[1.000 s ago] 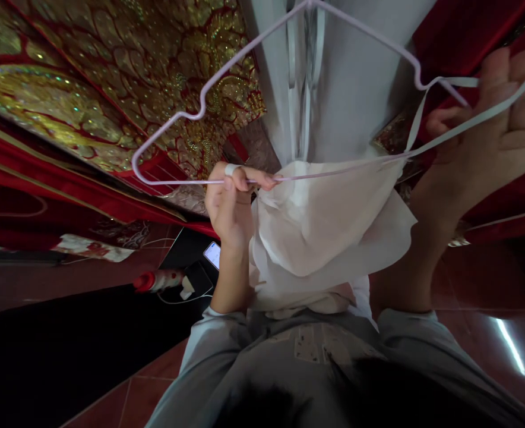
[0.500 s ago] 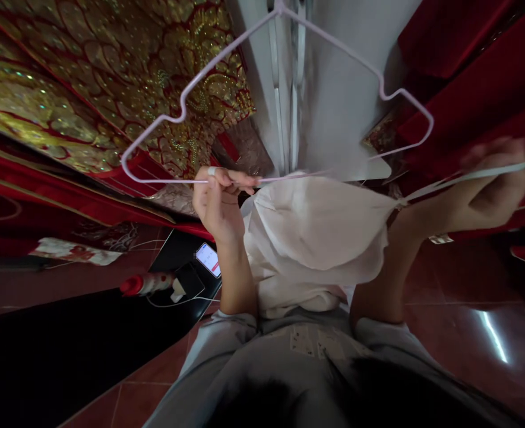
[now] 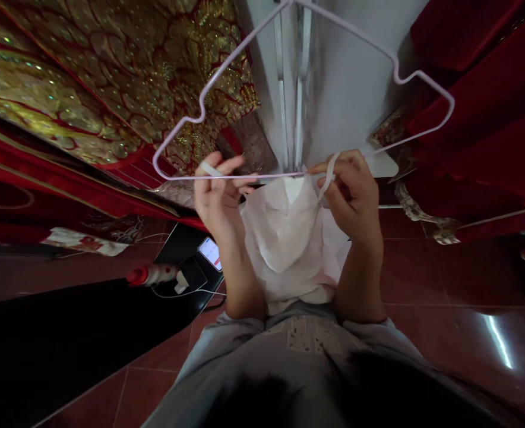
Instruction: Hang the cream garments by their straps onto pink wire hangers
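Observation:
A pale pink clothes hanger (image 3: 227, 70) spans the top of the view, its lower bar level with both hands. A white cloth garment (image 3: 284, 226) hangs just under the bar, in front of my body. My left hand (image 3: 222, 196) is curled round the left part of the bar, some fingers loosely stretched; a white band crosses one finger. Close to the bar's middle, my right hand (image 3: 347, 187) is closed on a thin white strap (image 3: 329, 175), which loops over its fingers. The garment's top edge lies between the hands; its exact join with the bar is hidden.
Gold sequinned red garments (image 3: 155, 71) hang at left, dark red cloth (image 3: 489, 119) at right. A pale panel (image 3: 351, 77) stands ahead. On a black table (image 3: 88, 333) are a lit phone (image 3: 210, 253), a red-capped bottle (image 3: 149, 274) and a white cable (image 3: 168, 295).
My right hand has come in from the far right to the bar's middle, bringing the strap with it. The stretched garment has slackened and narrowed. The hanger has shifted slightly right.

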The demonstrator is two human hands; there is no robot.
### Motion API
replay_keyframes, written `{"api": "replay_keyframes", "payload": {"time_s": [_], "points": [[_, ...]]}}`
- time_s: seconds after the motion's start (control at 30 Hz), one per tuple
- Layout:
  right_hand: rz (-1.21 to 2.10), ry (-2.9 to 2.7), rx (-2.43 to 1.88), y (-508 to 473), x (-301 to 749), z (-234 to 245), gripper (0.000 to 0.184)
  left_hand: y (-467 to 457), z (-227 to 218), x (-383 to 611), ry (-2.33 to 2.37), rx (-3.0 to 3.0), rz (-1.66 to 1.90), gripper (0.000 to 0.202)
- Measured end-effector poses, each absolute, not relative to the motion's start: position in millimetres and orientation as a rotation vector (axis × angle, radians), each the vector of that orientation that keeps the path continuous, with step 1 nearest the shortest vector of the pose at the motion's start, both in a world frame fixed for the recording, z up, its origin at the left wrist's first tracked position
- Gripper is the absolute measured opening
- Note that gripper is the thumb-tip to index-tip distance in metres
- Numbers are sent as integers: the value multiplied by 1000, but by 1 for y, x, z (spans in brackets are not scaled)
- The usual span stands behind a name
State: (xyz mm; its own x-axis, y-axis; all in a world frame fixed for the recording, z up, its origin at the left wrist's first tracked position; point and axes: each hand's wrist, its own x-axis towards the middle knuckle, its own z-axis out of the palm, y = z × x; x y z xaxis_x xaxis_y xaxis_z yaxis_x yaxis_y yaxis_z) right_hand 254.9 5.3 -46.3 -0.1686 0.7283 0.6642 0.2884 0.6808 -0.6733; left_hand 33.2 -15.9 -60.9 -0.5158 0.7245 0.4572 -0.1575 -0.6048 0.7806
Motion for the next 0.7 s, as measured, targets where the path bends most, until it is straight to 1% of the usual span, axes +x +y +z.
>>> {"api": "replay_keyframes", "payload": {"time_s": [0.07, 0.13, 0.2, 0.23, 0.27, 0.37, 0.4, 0.43, 0.5, 0.53, 0.63, 0.7], "points": [[481, -1692, -777, 11, 257, -48, 24, -16, -67, 6, 989, 1115, 2218, 28], [491, -1669, -751, 13, 258, -50, 24, -17, -73, -21, 1137, 1118, 2343, 33], [502, -1668, -744, 14, 258, -52, 27, -18, -77, -44, 1220, 1121, 2565, 25], [501, -1665, -746, 14, 258, -53, 28, -17, -77, -52, 1236, 1147, 2632, 16], [490, -1655, -747, 14, 257, -54, 30, -17, -76, -58, 1233, 1197, 2646, 16], [430, -1617, -752, 14, 255, -56, 32, -12, -60, -63, 1205, 1382, 2418, 50], [412, -1616, -763, 14, 254, -56, 33, -10, -51, -61, 1207, 1425, 2306, 53], [398, -1620, -781, 13, 254, -57, 33, -7, -40, -58, 1229, 1448, 2193, 50], [378, -1633, -831, 13, 253, -56, 35, -1, -15, -52, 1312, 1475, 1959, 34], [370, -1638, -849, 13, 253, -56, 35, 1, -2, -49, 1375, 1484, 1823, 31], [364, -1631, -860, 11, 252, -55, 34, 7, 28, -45, 1398, 1741, 1536, 38], [378, -1621, -851, 10, 251, -54, 33, 10, 31, -45, 1337, 1888, 1477, 41]]}}
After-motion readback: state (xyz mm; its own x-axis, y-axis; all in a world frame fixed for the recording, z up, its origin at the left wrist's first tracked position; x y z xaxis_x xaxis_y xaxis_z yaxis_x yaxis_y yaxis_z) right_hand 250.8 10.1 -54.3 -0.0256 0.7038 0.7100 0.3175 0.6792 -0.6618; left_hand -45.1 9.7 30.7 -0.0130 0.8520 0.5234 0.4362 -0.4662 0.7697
